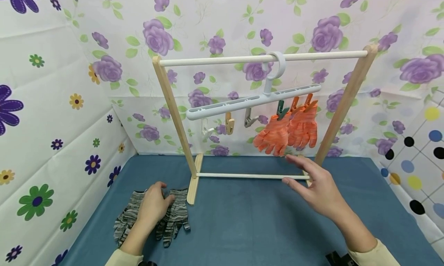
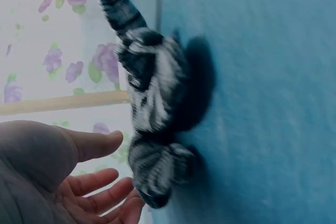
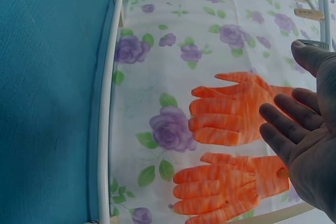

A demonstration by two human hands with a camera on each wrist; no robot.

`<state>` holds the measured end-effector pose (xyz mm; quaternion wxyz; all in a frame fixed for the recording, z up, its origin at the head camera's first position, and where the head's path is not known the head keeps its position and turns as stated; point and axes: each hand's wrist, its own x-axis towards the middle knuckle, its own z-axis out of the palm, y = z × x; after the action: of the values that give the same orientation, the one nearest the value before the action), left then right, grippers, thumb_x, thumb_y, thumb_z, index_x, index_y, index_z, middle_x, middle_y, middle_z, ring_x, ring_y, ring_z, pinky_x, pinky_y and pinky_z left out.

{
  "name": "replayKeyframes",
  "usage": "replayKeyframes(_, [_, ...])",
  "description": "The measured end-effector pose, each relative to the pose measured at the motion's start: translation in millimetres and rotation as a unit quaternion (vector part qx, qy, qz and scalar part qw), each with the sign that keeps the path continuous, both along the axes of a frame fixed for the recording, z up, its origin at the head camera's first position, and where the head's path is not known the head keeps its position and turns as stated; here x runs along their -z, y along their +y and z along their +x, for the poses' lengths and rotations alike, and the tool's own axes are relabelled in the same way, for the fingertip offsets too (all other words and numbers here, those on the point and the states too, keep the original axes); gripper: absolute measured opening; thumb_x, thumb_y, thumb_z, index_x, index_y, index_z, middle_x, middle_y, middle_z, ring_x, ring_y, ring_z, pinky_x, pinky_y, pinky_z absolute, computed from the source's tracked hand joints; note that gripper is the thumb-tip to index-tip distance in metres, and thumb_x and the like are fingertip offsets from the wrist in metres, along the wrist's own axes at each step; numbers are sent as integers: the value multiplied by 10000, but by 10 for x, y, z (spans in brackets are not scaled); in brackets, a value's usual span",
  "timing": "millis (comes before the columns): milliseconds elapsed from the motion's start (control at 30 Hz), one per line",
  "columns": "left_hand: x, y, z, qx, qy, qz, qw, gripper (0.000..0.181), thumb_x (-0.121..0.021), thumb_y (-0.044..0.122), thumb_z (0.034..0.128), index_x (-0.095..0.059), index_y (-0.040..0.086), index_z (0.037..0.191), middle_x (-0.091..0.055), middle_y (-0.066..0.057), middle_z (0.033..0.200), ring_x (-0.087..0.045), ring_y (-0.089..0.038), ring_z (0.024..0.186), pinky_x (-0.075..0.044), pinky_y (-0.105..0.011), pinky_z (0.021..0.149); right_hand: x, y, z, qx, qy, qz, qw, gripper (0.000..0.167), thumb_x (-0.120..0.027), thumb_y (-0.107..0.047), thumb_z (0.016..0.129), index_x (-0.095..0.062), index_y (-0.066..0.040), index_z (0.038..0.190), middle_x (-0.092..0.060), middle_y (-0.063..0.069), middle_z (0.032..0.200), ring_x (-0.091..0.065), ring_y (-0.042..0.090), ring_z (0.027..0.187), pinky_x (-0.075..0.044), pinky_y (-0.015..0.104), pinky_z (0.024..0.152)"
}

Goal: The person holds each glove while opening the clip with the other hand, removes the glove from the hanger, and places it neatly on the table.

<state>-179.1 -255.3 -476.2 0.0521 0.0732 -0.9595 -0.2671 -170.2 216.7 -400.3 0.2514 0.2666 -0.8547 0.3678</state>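
Cream sleeves [image 1: 374,255] lead to my left hand [image 1: 153,203] at 7 o'clock, loosely spread over striped gray gloves [image 1: 178,207] on the bench [image 1: 243,223], contact unclear, and my right hand [image 1: 318,186] at 4 o'clock, thumb and fingers apart. Beyond, toward 3 o'clock, orange gloves [image 1: 303,128] hang by clips [image 1: 281,109] from a pale gray hanger [image 1: 251,101] on the wooden rack [image 1: 347,101].

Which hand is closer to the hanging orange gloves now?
Right. In the head view, the right hand shows just below the orange gloves, while the left hand is off to their left, down by the gray striped gloves.
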Motion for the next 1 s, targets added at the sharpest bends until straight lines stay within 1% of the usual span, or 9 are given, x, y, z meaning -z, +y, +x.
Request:
replayKeyframes(200, [-100, 110, 23, -8, 312, -122, 9994, 459, -796, 173, 978, -614, -50, 1336, -628, -199, 1065, -590, -285, 815, -500, -459, 669, -21, 41, -13, -26, 68, -41, 10000, 703, -884, -33, 869, -602, -144, 1504, -657, 29, 1426, -610, 139, 1301, -394, 105, 1057])
replayKeyframes(367, [-190, 211, 45, 122, 571, -126, 9982, 458, -808, 175, 972, -631, -41, 1334, -640, -208, 1102, -617, -293, 847, -516, -457, 671, -66, 85, -22, 20, 138, -69, 9999, 706, -886, -19, 862, -604, -125, 1501, -662, 42, 1420, -595, 83, 1304, -398, 110, 1063])
replayKeyframes(533, [-279, 307, 56, 305, 755, 2, 9967, 444, -814, 174, 969, -645, -21, 1330, -645, -192, 1108, -615, -261, 824, -512, -422, 646, -125, 131, -27, 59, 164, -100, 9998, 708, -873, -14, 874, -595, -138, 1514, -661, 58, 1422, -581, 48, 1306, -398, 105, 1058])
replayKeyframes(633, [-316, 367, 58, 418, 914, 80, 9949, 426, -821, 165, 964, -657, -14, 1313, -647, -171, 1081, -608, -245, 811, -511, -408, 643, -157, 150, -31, 89, 174, -87, 9998, 702, -865, -15, 884, -589, -132, 1519, -652, 60, 1436, -572, 57, 1323, -387, 104, 1066])
replayKeyframes(767, [-359, 447, 45, 503, 1086, 125, 9927, 420, -828, 166, 959, -666, -1, 1309, -648, -135, 1067, -617, -260, 849, -517, -406, 668, -193, 168, -32, 175, 186, -71, 9996, 688, -868, -21, 883, -595, -104, 1510, -649, 48, 1438, -588, 116, 1313, -376, 93, 1061])
replayKeyframes(900, [-413, 531, 27, 610, 1200, 267, 9905, 409, -827, 170, 961, -670, 11, 1303, -652, -122, 1081, -632, -305, 903, -530, -425, 690, -235, 175, -40, 230, 188, -65, 9995, 694, -869, -39, 888, -593, -139, 1517, -653, 39, 1432, -602, 146, 1298, -370, 90, 1058])
replayKeyframes(1000, [-454, 597, 10, 701, 1289, 332, 9886, 408, -828, 187, 962, -670, 23, 1300, -657, -118, 1097, -638, -318, 936, -535, -441, 703, -273, 181, -58, 196, 234, -66, 9995, 714, -870, -35, 886, -583, -160, 1528, -657, 58, 1425, -596, 118, 1305, -372, 105, 1075])
